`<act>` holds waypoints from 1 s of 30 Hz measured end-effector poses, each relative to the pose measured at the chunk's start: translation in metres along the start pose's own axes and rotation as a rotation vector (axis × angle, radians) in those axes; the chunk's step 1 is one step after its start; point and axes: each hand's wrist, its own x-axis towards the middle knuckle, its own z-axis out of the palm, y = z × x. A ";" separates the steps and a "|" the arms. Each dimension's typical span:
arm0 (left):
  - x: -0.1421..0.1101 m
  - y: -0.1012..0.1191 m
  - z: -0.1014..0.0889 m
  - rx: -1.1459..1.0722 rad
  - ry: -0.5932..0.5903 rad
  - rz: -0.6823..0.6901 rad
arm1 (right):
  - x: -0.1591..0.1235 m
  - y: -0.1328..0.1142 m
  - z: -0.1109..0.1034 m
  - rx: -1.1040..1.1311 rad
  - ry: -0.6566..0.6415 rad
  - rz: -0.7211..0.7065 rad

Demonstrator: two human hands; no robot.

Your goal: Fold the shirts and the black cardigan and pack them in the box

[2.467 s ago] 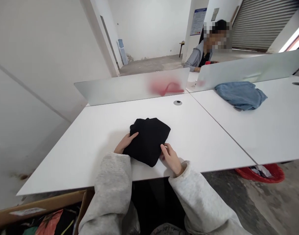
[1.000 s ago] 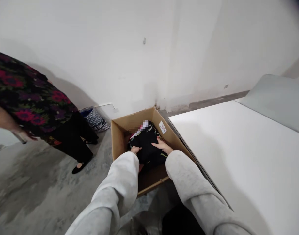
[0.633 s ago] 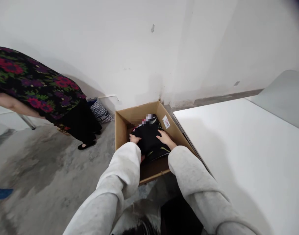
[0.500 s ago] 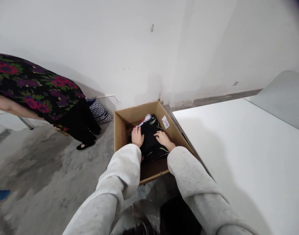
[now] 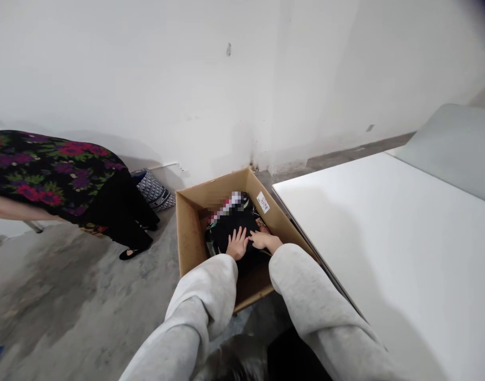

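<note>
A black patterned cloth item (image 5: 230, 225), perhaps a folded garment, lies inside an open cardboard box (image 5: 189, 233). My left hand (image 5: 237, 243) rests flat on the black cloth with its fingers spread. Close beside it on the right, my right hand (image 5: 262, 239) also lies on the cloth, fingers stretched toward the left hand. Neither hand grips anything. Behind the hands, a pixelated patch with white and red hides part of what lies in the box. A white label with red writing (image 5: 262, 201) is stuck on the box's inner right wall.
Right of the box stands a white table (image 5: 385, 222), its edge close to the box. A person in a floral top (image 5: 63, 174) bends over at the left. Near them, a patterned bag (image 5: 155, 191) sits against the white wall (image 5: 147, 69).
My left hand has slid right and nearer to me across the cloth, spreading its fingers. Both hands are now close together. The view has shifted slightly, and the person at left appears lower.
</note>
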 end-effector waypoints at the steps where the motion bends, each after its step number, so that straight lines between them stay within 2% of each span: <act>1: -0.001 0.001 0.000 0.017 0.004 -0.007 | -0.002 -0.001 -0.001 0.004 0.012 -0.004; 5: -0.003 0.012 -0.009 0.066 0.020 -0.038 | -0.022 -0.004 -0.014 0.033 0.123 -0.034; 7: -0.002 0.021 -0.024 0.087 0.031 -0.041 | -0.043 0.000 -0.030 0.044 0.206 -0.050; 9: -0.002 0.032 -0.048 0.110 0.055 -0.016 | -0.078 0.011 -0.054 0.074 0.329 -0.066; 11: -0.006 0.047 -0.080 0.130 0.099 0.049 | -0.127 0.029 -0.080 0.147 0.521 -0.084; 13: -0.018 0.068 -0.114 0.145 0.149 0.149 | -0.189 0.052 -0.103 0.223 0.733 -0.069; 15: -0.041 0.095 -0.143 0.151 0.190 0.269 | -0.259 0.076 -0.116 0.217 0.862 0.037; 17: -0.072 0.127 -0.162 0.129 0.229 0.409 | -0.329 0.097 -0.117 0.205 0.970 0.198; 19: -0.104 0.164 -0.167 0.014 0.289 0.590 | -0.392 0.112 -0.103 0.199 1.059 0.367; 22: -0.138 0.221 -0.153 -0.185 0.245 0.805 | -0.468 0.122 -0.066 0.239 1.201 0.632; 26: -0.156 0.299 -0.118 -0.355 0.039 0.998 | -0.542 0.111 -0.004 0.311 1.367 0.821; 30: -0.172 0.380 -0.085 -0.482 -0.236 1.151 | -0.601 0.087 0.059 0.359 1.485 0.984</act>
